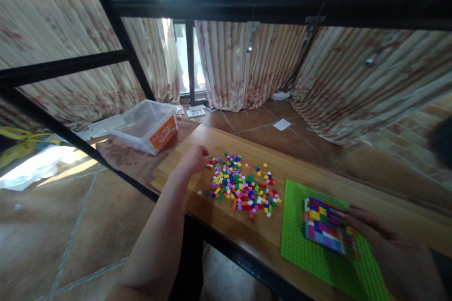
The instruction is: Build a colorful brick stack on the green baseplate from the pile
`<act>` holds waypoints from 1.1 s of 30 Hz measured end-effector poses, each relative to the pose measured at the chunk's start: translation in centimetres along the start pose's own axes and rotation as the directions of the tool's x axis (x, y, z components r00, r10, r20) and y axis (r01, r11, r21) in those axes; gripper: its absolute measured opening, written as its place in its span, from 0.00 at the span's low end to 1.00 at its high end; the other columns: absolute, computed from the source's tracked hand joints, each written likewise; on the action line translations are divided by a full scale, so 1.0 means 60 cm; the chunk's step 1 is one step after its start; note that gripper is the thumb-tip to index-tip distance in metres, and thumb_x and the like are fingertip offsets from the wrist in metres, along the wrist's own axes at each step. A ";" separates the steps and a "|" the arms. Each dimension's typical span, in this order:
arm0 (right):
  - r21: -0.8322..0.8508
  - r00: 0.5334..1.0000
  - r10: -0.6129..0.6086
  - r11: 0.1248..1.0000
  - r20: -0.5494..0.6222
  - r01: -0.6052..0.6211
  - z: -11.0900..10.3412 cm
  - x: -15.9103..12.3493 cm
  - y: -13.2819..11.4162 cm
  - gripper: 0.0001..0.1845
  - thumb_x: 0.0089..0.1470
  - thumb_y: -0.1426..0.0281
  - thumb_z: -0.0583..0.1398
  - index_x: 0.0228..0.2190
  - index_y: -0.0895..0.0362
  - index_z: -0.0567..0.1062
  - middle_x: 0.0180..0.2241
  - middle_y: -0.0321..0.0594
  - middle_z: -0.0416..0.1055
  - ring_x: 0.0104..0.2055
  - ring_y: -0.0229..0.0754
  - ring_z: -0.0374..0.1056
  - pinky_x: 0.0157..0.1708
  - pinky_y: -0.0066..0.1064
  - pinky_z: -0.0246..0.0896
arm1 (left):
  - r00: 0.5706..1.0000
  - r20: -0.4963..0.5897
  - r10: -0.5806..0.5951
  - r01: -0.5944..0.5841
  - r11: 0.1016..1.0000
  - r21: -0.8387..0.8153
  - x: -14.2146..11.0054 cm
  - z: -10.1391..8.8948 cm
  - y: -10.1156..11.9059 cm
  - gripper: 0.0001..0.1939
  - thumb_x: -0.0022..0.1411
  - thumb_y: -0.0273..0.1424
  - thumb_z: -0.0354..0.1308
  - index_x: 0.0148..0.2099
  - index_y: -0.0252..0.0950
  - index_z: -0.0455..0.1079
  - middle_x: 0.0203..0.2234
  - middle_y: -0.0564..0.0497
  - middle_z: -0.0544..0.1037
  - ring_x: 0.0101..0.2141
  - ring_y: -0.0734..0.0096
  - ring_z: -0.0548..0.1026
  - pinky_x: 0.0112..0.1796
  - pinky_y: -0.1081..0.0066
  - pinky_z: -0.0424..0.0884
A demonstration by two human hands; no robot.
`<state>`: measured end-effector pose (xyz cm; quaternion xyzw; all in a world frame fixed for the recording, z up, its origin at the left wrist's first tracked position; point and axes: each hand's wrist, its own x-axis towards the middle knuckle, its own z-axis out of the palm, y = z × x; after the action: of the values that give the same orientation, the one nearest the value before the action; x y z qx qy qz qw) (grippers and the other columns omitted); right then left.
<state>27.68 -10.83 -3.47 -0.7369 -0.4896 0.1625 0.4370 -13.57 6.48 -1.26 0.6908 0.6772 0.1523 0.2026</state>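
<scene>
My left hand (194,158) rests at the far left edge of a pile of small loose building bricks (243,183) in many colours. Its fingers are curled closed; what they hold, if anything, is hidden. To the right lies a green baseplate (294,240) bearing a low, multicoloured brick build (321,225). My right hand (374,233) is at the right side of this build, its fingers reaching to the edge. Motion smears that hand, so I cannot tell whether it grips a brick.
The pile and baseplate are on a narrow wooden table (219,138). A clear plastic bin (137,124) with an orange label stands beyond its left end. Black metal bars (247,7) cross in front of curtains (226,66). A dark blurred shape (443,141) shows at the right edge.
</scene>
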 end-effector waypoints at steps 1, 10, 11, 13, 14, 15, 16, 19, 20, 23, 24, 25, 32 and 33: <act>-0.015 0.998 0.049 0.999 -0.049 -0.049 0.001 0.000 -0.005 0.14 0.46 0.53 0.62 0.30 0.47 0.80 0.38 0.44 0.78 0.40 0.55 0.74 0.39 0.47 0.68 | 0.999 0.018 -0.032 0.032 0.999 0.029 -0.003 -0.004 -0.006 0.07 0.52 0.28 0.57 0.33 0.33 0.76 0.25 0.50 0.77 0.26 0.72 0.71 0.28 0.75 0.63; -0.204 0.896 -0.433 0.890 -0.100 0.407 0.074 -0.037 -0.099 0.09 0.54 0.62 0.60 0.32 0.53 0.77 0.35 0.44 0.76 0.38 0.48 0.72 0.42 0.44 0.66 | 0.986 0.162 -0.027 0.008 0.993 0.116 -0.013 0.008 0.011 0.13 0.50 0.22 0.53 0.35 0.33 0.78 0.26 0.48 0.79 0.27 0.72 0.73 0.25 0.76 0.61; -0.183 0.867 -0.496 0.858 -0.055 0.479 0.092 -0.050 -0.112 0.08 0.55 0.64 0.59 0.32 0.53 0.77 0.35 0.44 0.75 0.39 0.47 0.71 0.42 0.43 0.66 | 0.986 0.167 -0.028 0.008 0.993 0.115 -0.011 0.012 0.012 0.14 0.50 0.22 0.52 0.35 0.32 0.78 0.25 0.49 0.79 0.26 0.72 0.73 0.25 0.76 0.61; -0.128 0.792 -0.605 0.781 0.081 0.611 0.129 -0.076 -0.136 0.07 0.56 0.66 0.60 0.35 0.52 0.77 0.37 0.41 0.75 0.39 0.44 0.70 0.42 0.40 0.65 | 0.984 0.175 -0.025 0.005 0.993 0.116 -0.010 0.018 0.016 0.14 0.50 0.22 0.52 0.35 0.31 0.78 0.24 0.48 0.78 0.25 0.72 0.72 0.25 0.76 0.61; -0.090 0.757 -0.637 0.753 0.148 0.651 0.147 -0.088 -0.146 0.07 0.57 0.68 0.59 0.37 0.52 0.77 0.39 0.41 0.74 0.41 0.44 0.70 0.43 0.40 0.65 | 0.984 0.178 -0.020 -0.001 0.993 0.118 -0.011 0.019 0.019 0.14 0.50 0.21 0.52 0.35 0.31 0.78 0.24 0.48 0.78 0.25 0.72 0.72 0.25 0.76 0.62; -0.062 0.724 -0.661 0.728 0.199 0.682 0.164 -0.099 -0.153 0.08 0.57 0.69 0.59 0.38 0.52 0.77 0.40 0.41 0.74 0.42 0.44 0.69 0.43 0.40 0.65 | 0.983 0.181 -0.012 -0.010 0.993 0.120 -0.012 0.019 0.022 0.14 0.50 0.21 0.52 0.34 0.30 0.78 0.24 0.47 0.78 0.25 0.72 0.72 0.26 0.76 0.62; -0.046 0.703 -0.673 0.714 0.230 0.699 0.180 -0.108 -0.159 0.09 0.57 0.70 0.59 0.40 0.52 0.77 0.41 0.42 0.73 0.42 0.43 0.68 0.43 0.40 0.65 | 0.983 0.183 -0.001 -0.021 0.992 0.122 -0.014 0.018 0.026 0.13 0.50 0.20 0.52 0.34 0.29 0.78 0.24 0.47 0.78 0.26 0.71 0.72 0.26 0.76 0.62; -0.020 0.642 -0.692 0.675 0.330 0.738 0.216 -0.122 -0.166 0.11 0.57 0.70 0.58 0.42 0.52 0.76 0.45 0.44 0.71 0.45 0.45 0.66 0.44 0.40 0.64 | 0.981 0.191 0.031 -0.054 0.991 0.119 -0.021 0.014 0.034 0.13 0.50 0.19 0.52 0.32 0.29 0.78 0.24 0.48 0.77 0.27 0.71 0.72 0.28 0.76 0.63; -0.023 0.634 -0.689 0.671 0.353 0.741 0.225 -0.123 -0.167 0.12 0.57 0.70 0.58 0.43 0.52 0.76 0.46 0.44 0.71 0.47 0.46 0.66 0.45 0.41 0.64 | 0.980 0.196 0.041 -0.062 0.993 0.105 -0.022 0.013 0.036 0.13 0.50 0.18 0.52 0.33 0.30 0.78 0.24 0.48 0.78 0.28 0.71 0.73 0.29 0.77 0.64; -0.052 0.627 -0.670 0.666 0.398 0.744 0.242 -0.123 -0.166 0.12 0.58 0.70 0.58 0.44 0.52 0.76 0.48 0.46 0.69 0.49 0.48 0.64 0.46 0.43 0.62 | 0.974 0.212 0.073 -0.079 0.997 0.019 -0.023 0.015 0.034 0.16 0.51 0.18 0.51 0.35 0.32 0.78 0.27 0.50 0.79 0.30 0.73 0.74 0.31 0.78 0.65; -0.063 0.625 -0.665 0.662 0.409 0.746 0.245 -0.122 -0.167 0.12 0.58 0.70 0.58 0.43 0.52 0.76 0.49 0.46 0.68 0.49 0.49 0.63 0.46 0.44 0.62 | 0.972 0.218 0.087 -0.088 0.996 -0.007 -0.022 0.016 0.033 0.16 0.51 0.18 0.50 0.35 0.32 0.78 0.28 0.50 0.80 0.30 0.73 0.74 0.31 0.78 0.66; -0.072 0.623 -0.661 0.659 0.418 0.749 0.247 -0.122 -0.167 0.12 0.58 0.70 0.58 0.43 0.52 0.77 0.50 0.46 0.68 0.50 0.49 0.63 0.46 0.44 0.62 | 0.970 0.221 0.101 -0.099 0.995 -0.022 -0.022 0.018 0.032 0.16 0.51 0.18 0.50 0.35 0.33 0.78 0.28 0.50 0.80 0.30 0.73 0.74 0.31 0.78 0.66; -0.135 0.652 -0.648 0.661 0.393 0.738 0.246 -0.116 -0.163 0.11 0.59 0.71 0.56 0.38 0.52 0.79 0.49 0.46 0.68 0.49 0.48 0.63 0.47 0.43 0.62 | 0.962 0.230 0.148 -0.137 0.989 -0.059 -0.024 0.016 0.028 0.16 0.50 0.19 0.50 0.33 0.34 0.79 0.24 0.52 0.79 0.27 0.73 0.73 0.29 0.77 0.66; -0.141 0.654 -0.650 0.659 0.386 0.738 0.246 -0.115 -0.160 0.11 0.59 0.71 0.56 0.38 0.52 0.79 0.49 0.46 0.68 0.50 0.49 0.63 0.47 0.43 0.62 | 0.961 0.230 0.151 -0.136 0.987 -0.081 -0.025 0.015 0.028 0.16 0.49 0.19 0.50 0.33 0.34 0.79 0.24 0.52 0.79 0.27 0.73 0.73 0.30 0.77 0.67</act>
<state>9.07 -8.29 -5.38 -0.5106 -0.8148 0.0190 0.2740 -11.73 4.95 -1.14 0.7443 0.5914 0.1051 0.2919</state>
